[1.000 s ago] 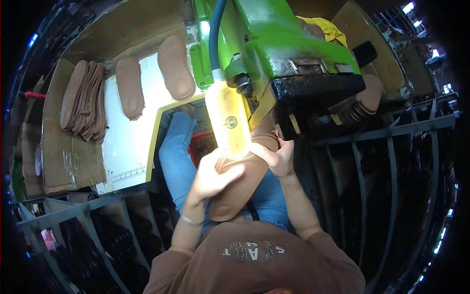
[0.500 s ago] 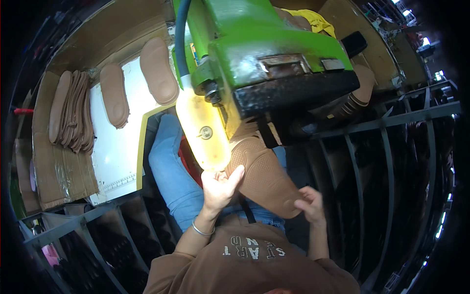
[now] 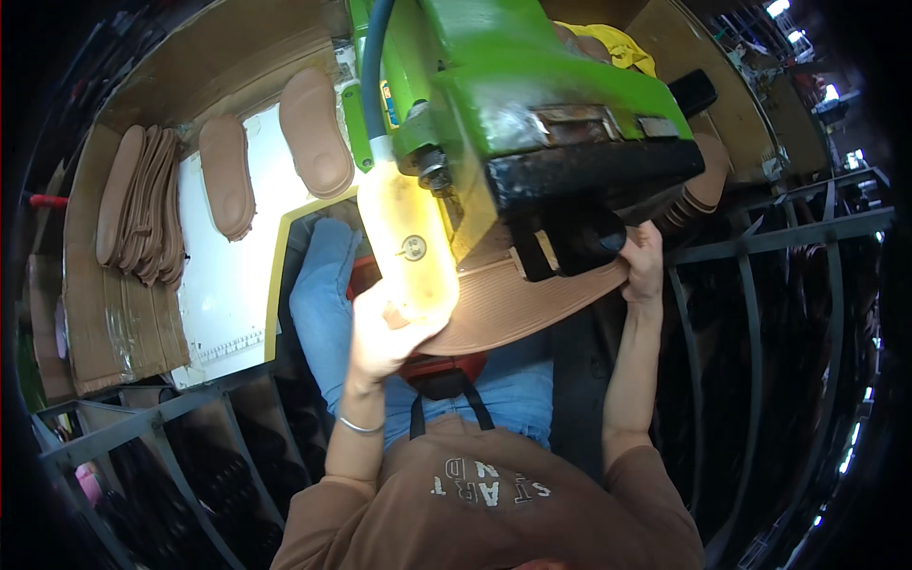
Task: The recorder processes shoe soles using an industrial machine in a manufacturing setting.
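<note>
One brown shoe sole lies flat beneath the black head of one green machine, held level over the seated person's lap. The left hand grips the sole's near-left end, fingers curled under it and thumb on top, just below the machine's one yellowish translucent housing. The right hand pinches the sole's far-right edge, fingers closed over the rim beside the black head. On the white worktop at left lie two separate brown soles, side by side, and one stack of further soles standing on edge, its count not discernible. A second stack shows at right behind the machine. One thin bracelet circles the left wrist.

Compared with half a second before: the sole, then hanging tilted toward the lap, is now raised and level under the head; the right hand has moved from low near the body to the sole's far edge.
</note>
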`<state>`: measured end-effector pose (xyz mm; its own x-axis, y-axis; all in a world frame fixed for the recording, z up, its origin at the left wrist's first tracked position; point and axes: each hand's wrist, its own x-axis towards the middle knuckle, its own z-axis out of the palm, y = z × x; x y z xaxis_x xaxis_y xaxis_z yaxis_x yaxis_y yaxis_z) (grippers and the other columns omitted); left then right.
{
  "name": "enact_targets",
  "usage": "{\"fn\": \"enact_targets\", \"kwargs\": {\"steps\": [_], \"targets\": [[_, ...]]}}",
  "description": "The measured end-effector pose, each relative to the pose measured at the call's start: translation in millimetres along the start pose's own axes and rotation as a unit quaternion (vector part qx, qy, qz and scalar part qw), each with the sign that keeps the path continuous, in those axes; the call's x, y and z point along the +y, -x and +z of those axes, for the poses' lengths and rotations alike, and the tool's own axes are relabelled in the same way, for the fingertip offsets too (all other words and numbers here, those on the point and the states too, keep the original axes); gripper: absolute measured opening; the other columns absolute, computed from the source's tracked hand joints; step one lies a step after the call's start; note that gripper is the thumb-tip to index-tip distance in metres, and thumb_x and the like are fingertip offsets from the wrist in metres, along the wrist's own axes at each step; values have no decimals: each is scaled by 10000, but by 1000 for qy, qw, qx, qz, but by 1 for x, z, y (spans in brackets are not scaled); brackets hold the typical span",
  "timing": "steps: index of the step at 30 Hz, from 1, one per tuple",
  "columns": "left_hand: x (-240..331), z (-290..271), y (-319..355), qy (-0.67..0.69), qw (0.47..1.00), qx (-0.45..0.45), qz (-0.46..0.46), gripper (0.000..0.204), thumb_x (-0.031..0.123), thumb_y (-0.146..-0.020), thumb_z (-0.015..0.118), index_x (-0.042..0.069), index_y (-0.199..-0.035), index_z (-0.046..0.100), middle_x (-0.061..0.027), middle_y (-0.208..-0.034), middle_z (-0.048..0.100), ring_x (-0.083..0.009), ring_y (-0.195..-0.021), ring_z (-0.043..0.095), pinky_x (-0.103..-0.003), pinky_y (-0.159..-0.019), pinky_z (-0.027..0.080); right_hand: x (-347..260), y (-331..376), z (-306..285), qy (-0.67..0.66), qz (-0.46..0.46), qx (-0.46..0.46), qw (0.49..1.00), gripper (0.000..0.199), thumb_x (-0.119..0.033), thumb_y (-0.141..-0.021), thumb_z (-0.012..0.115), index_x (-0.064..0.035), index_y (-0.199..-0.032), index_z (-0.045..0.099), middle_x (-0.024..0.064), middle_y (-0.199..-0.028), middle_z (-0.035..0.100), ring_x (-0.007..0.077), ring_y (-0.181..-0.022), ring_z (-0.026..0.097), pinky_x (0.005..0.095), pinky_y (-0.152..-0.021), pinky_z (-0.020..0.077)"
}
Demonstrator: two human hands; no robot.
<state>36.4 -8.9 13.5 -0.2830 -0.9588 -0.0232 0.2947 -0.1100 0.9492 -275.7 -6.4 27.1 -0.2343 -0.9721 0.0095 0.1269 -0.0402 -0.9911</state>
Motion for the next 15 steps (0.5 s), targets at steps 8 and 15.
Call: {"fn": "enact_targets", "kwargs": {"steps": [8, 15], "targets": [[19, -87, 30, -31, 994, 99, -28, 456, 20, -583, 714, -88, -1010, 595, -137, -917, 653, -183, -835, 621, -274, -797, 473, 13, 20, 80, 6, -18, -65, 998, 295, -37, -759, 649, 48, -1025, 554, 54, -894, 616, 109, -814, 578, 240, -747, 454], [-4, -131, 88, -36, 991, 101, -86, 248, 20, -641, 749, 13, -781, 545, -82, -812, 637, -106, -677, 580, -226, -642, 468, 26, 26, 119, 103, -91, -110, 984, 261, -26, -668, 737, 20, -900, 627, 64, -886, 643, 114, -832, 605, 251, -752, 473]]}}
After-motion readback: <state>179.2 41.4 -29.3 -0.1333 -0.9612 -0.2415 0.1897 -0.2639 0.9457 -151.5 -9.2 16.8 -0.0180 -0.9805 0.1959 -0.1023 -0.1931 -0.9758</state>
